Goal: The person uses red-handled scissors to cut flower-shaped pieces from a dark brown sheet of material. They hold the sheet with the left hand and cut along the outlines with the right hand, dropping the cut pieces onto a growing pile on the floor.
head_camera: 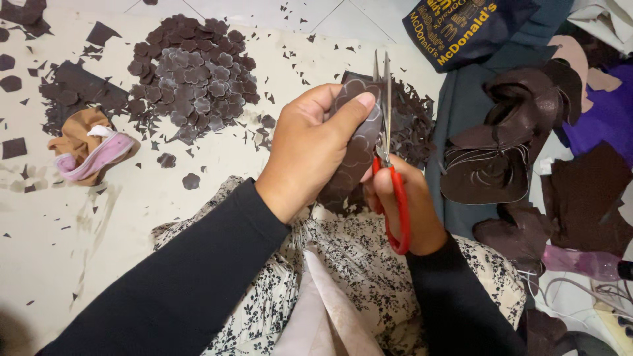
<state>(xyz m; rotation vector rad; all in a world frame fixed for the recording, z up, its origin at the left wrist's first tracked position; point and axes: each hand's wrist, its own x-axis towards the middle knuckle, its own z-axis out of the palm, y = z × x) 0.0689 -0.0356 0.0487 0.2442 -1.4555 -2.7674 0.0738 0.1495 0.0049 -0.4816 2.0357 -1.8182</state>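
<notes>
Scissors (389,142) w/ red handles in my right hand (405,207), fingers through the loops, blades up beside a dark brown felt strip (356,142) marked w/ flower outlines. Left hand (313,142) pinches that strip, thumb on top. I judge: mid-cut on one flower; next needs turning the strip along the outline. Pile of cut flowers (194,79) lies well apart on the floor.
</notes>
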